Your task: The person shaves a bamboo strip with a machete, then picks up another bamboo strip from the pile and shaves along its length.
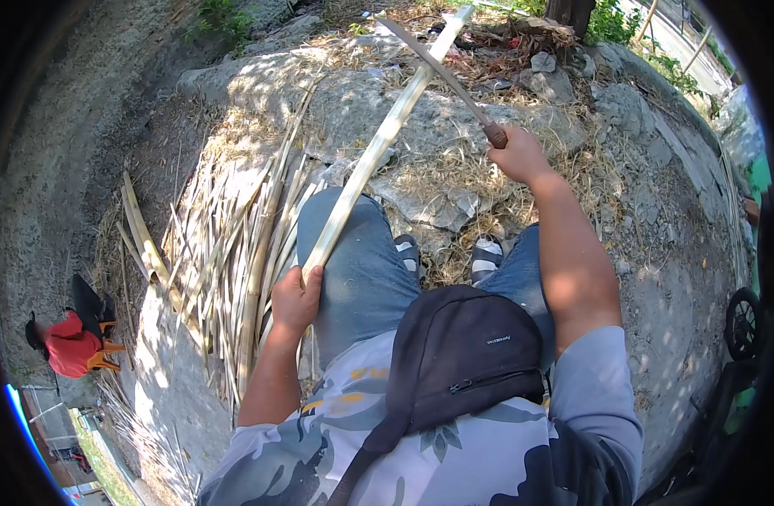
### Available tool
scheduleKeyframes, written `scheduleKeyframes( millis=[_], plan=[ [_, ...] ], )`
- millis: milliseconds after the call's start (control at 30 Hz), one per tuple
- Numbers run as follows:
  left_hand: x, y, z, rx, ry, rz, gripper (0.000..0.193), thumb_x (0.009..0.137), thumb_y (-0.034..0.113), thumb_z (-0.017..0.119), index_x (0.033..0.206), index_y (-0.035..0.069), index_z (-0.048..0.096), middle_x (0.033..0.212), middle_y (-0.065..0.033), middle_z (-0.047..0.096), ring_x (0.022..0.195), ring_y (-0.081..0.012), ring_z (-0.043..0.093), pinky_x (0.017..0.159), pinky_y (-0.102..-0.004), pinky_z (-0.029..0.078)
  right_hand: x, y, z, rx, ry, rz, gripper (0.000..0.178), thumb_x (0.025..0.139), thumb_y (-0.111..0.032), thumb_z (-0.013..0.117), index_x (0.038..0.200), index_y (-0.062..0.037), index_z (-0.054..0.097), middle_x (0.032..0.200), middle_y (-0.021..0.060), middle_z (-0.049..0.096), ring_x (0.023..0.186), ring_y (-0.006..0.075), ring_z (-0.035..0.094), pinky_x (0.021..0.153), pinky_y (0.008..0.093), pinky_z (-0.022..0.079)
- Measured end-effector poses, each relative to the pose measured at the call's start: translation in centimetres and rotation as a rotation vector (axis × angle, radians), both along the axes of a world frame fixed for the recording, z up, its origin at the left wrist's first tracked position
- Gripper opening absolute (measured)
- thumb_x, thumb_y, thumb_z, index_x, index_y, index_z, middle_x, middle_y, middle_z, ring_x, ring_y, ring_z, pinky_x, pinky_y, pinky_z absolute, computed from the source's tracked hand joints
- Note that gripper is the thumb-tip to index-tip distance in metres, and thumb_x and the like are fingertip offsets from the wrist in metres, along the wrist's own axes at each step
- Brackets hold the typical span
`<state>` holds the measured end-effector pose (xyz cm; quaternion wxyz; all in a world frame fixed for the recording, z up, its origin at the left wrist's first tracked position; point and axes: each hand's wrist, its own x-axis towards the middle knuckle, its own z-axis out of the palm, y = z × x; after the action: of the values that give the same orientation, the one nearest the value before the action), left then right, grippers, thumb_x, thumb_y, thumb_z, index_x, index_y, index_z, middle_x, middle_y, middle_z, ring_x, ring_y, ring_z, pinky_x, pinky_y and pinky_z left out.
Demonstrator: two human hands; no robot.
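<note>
My left hand [296, 297] is closed round the near end of a long, pale split bamboo strip [372, 155]. The strip slants up and to the right, passing over my left knee toward the far ground. In my right hand [519, 154] is the brown handle of a machete [459, 91], its long dark blade pointing up and left. Blade and strip cross near the strip's far part; whether they touch, I cannot tell.
Left of my leg lies a heap of bamboo strips [245, 244]. Rocks [549, 83] and a tree trunk [570, 12] stand ahead, amid dry shavings. A black bag [463, 363] hangs at my front. Far left, a person in red [70, 344] sits on an orange chair [108, 354]. A wheel [744, 323] stands at right.
</note>
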<state>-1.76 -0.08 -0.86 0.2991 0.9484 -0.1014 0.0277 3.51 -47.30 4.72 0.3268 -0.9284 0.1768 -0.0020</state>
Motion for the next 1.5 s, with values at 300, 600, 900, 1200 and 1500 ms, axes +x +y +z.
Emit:
scheduleKeyframes(
  millis=[300,600,900,1200,1500],
  plan=[
    [0.0,0.1,-0.2,-0.016,0.016,0.023,0.056,0.098,0.047,0.065,0.073,0.0,0.054,0.061,-0.0223,0.056,0.054,-0.0384,0.057,0.054,-0.0448,0.046,-0.7,8.0,0.3,-0.401,-0.166,0.592,0.018,0.075,-0.019,0.071,0.09,-0.0093,0.066,0.082,0.0163,0.069,0.084,0.0386,0.069,0.074,0.05,0.054],
    [-0.2,-0.1,0.0,-0.089,0.017,0.004,0.055,0.099,0.047,0.064,0.075,-0.002,0.056,0.06,-0.0222,0.056,0.052,-0.0361,0.054,0.054,-0.0438,0.045,1.2,-2.0,-0.7,-0.002,-0.062,-0.007,0.03,0.077,-0.022,0.072,0.103,-0.0071,0.071,0.091,0.0175,0.073,0.084,0.0336,0.071,0.077,0.0443,0.053],
    [0.0,0.3,-0.1,-0.11,0.104,0.032,0.055,0.099,0.047,0.065,0.074,0.0,0.055,0.058,-0.0183,0.054,0.052,-0.0292,0.054,0.054,-0.0422,0.045,-0.6,4.0,1.3,-0.225,-0.081,0.291,0.024,0.077,-0.02,0.069,0.099,-0.0104,0.069,0.09,0.0155,0.073,0.089,0.0364,0.07,0.078,0.0475,0.055],
    [0.0,0.4,-0.3,-0.012,0.006,0.017,0.055,0.097,0.049,0.066,0.074,0.0,0.055,0.06,-0.0204,0.057,0.054,-0.0366,0.059,0.054,-0.0449,0.046,0.0,7.0,1.2,-0.445,-0.077,0.618,0.019,0.074,-0.019,0.07,0.092,-0.0122,0.067,0.083,0.0135,0.07,0.086,0.0359,0.07,0.076,0.0487,0.055],
    [0.4,0.0,0.7,0.063,0.021,0.007,0.054,0.097,0.048,0.067,0.075,0.0,0.057,0.061,-0.0211,0.058,0.055,-0.0353,0.06,0.056,-0.0445,0.047,0.1,0.8,-0.5,-0.042,-0.034,0.057,0.03,0.079,-0.02,0.068,0.107,-0.0091,0.072,0.096,0.0193,0.073,0.093,0.0383,0.069,0.084,0.0475,0.053]
  ],
)
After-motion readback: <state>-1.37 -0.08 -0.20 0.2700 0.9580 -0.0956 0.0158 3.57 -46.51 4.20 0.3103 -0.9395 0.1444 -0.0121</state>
